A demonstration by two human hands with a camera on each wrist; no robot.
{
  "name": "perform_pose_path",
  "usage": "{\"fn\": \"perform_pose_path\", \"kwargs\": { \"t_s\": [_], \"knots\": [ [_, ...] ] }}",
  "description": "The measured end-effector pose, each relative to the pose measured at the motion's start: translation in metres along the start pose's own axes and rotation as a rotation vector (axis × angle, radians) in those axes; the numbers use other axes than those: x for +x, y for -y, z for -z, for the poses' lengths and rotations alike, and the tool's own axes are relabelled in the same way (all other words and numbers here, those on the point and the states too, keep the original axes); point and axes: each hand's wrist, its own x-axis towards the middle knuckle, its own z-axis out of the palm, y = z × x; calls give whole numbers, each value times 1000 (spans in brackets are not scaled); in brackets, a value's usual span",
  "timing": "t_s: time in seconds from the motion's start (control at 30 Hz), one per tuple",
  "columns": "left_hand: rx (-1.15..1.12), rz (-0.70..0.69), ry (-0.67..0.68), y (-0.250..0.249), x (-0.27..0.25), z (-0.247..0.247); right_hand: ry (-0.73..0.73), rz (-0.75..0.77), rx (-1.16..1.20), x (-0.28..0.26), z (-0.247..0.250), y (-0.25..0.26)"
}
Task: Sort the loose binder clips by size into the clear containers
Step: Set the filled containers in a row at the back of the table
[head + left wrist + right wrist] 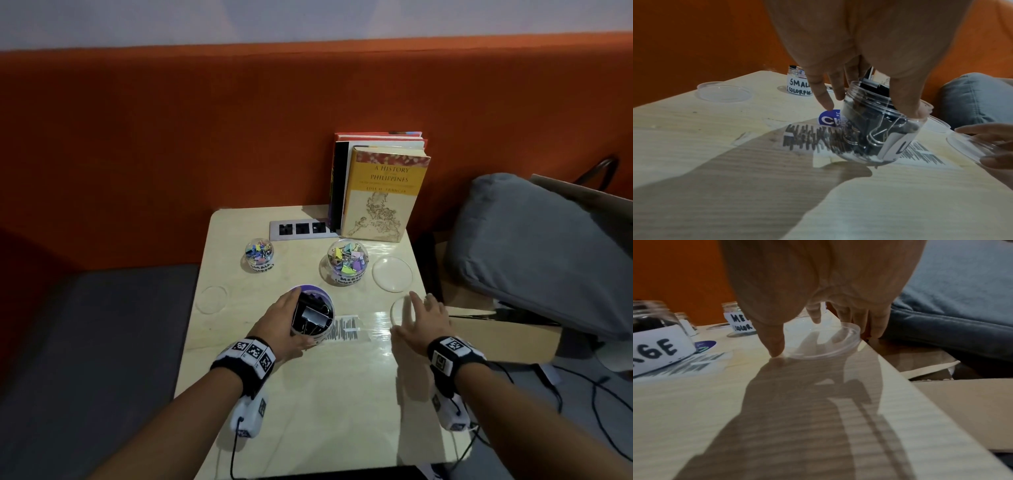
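A clear jar (pixel 313 317) labelled large, full of black binder clips, stands at the table's middle front. My left hand (pixel 291 318) grips it from the left, fingers behind it and thumb in front. In the left wrist view the jar (pixel 879 129) shows the clips' wire handles through its wall. My right hand (pixel 418 318) spans a clear round lid (pixel 400 310) at the table's right edge. My thumb (pixel 774 348) is at the rim of the lid (pixel 818 344) and my fingers at its far rim. No loose clips show on the table.
A small jar (pixel 259 255) and a medium jar (pixel 346 262), both with coloured clips, stand open farther back. Two more lids (pixel 392 274) (pixel 212 298) lie on the table. Books (pixel 380 192) and a socket strip (pixel 301 229) are behind. A grey cushion (pixel 534 246) and cardboard (pixel 507 339) lie right.
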Motion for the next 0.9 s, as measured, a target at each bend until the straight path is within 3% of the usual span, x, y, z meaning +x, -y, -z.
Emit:
{"fn": "perform_pose_path", "kwargs": {
  "t_s": [0.27,0.47,0.57,0.7,0.8,0.9],
  "knots": [
    [10,18,-21,-1,-6,1,-51,140,-11,-24,7,21],
    [29,11,-23,0,-16,10,-84,340,512,-45,21,75],
    [0,20,-21,2,-22,15,-21,462,753,-53,28,108],
    [-150,-11,-76,4,-27,24,20,553,724,-55,27,138],
    [-306,54,-100,-1,-25,33,55,562,709,-50,13,145],
    [-244,75,-49,-5,-17,34,149,529,719,-48,-2,143]
  ]
}}
